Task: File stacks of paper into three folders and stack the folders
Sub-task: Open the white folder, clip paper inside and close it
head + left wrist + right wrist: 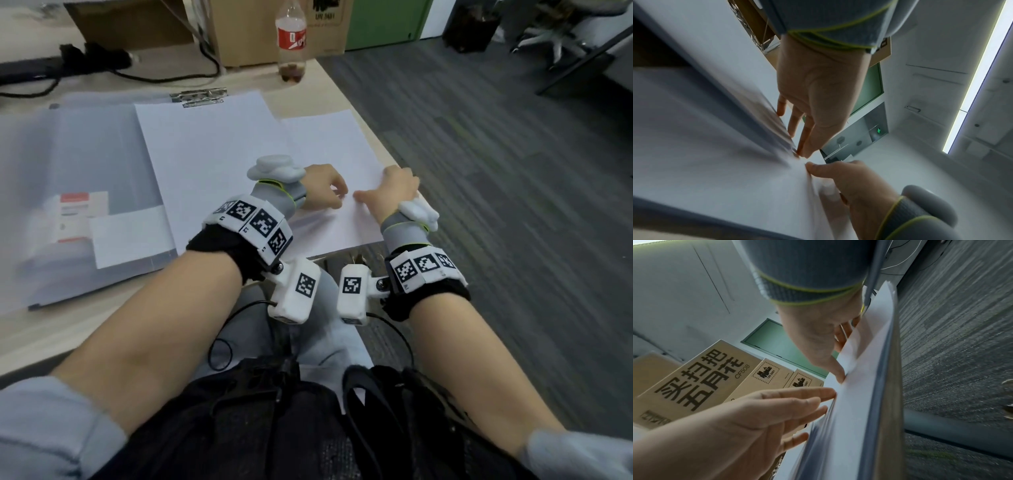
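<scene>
A stack of paper (219, 161) lies flat on an open folder (85, 161) on the tabletop (51, 335), its long axis running from the near edge away toward the metal clip (198, 96) at the folder's far end. A second batch of sheets (329, 144) lies on it skewed to the right, its right part reaching past the tabletop's right edge over the carpet (513, 171).

The left hand (322, 186) rests on the sheets near their near-right corner; from the right wrist view its fingers (807, 395) are straight, tips touching the paper's edge. The right hand (399, 186) is just beside it at the tabletop's edge, holding the sheets: thumb (818, 168) on top, fingers curled underneath, with the paper bowed up slightly between them.

The folder's left leaf carries a red-and-white label (80, 216) and a white card (126, 236).

At the far end of the tabletop stand a nearly empty bottle (291, 41) with a red label, cardboard boxes (239, 31) and black cables (102, 65).
</scene>
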`<state>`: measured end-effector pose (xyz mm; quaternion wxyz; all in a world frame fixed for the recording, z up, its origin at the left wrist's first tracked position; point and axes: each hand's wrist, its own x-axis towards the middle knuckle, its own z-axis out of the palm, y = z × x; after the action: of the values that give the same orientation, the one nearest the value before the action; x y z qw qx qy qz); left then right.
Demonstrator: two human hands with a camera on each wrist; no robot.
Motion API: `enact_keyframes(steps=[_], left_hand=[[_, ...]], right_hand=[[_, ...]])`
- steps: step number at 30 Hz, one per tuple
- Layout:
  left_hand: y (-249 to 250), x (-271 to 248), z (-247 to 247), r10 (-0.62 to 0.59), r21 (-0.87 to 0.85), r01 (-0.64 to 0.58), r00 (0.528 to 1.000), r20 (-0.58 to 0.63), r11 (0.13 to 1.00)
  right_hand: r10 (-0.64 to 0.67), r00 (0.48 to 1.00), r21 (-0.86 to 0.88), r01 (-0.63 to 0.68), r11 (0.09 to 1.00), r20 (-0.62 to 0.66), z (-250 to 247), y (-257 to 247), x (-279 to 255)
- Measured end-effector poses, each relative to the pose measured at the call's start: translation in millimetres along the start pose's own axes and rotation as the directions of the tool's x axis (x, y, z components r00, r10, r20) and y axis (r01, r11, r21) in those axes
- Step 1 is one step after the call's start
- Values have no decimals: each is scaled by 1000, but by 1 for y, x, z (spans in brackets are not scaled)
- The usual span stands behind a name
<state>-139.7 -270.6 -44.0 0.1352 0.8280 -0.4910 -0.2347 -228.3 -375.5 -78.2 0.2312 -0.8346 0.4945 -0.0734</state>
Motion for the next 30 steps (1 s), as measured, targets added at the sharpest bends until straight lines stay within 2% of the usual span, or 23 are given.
enact_keyframes(steps=[3,7,11,15,19,21,25,28,30], left_hand=[[-9,5,-1,-8,-75,10,1000,14,997],[-17,8,-1,-75,-320,74,997,9,945],[-25,11,1,-114,-479,123,992,47,869],[-30,15,3,-98,-611,119,993,68,782],[-32,17,6,-97,-748,121,992,76,653],[-34,18,7,-98,-764,120,992,75,633],[-29,14,5,-99,-799,61,995,2,598],[-28,11,-2,-149,-815,4,984,-101,580],[-32,13,-11,-258,-794,-29,938,-232,607]], right_hand=[[-35,997,44,38,998,-67,-5,-2,-2],[-15,995,186,35,982,-103,-12,-4,-4],[-10,999,251,23,968,-52,-13,-5,-2],[-13,998,274,28,961,-55,-14,-5,-2],[-67,997,189,61,980,28,-13,-9,-7],[-84,993,166,69,984,81,-14,-9,-7],[-86,993,151,74,986,78,-18,-7,-7],[-75,995,184,85,979,-58,-31,-13,-11],[-82,978,222,124,967,-190,-45,-20,-14]])
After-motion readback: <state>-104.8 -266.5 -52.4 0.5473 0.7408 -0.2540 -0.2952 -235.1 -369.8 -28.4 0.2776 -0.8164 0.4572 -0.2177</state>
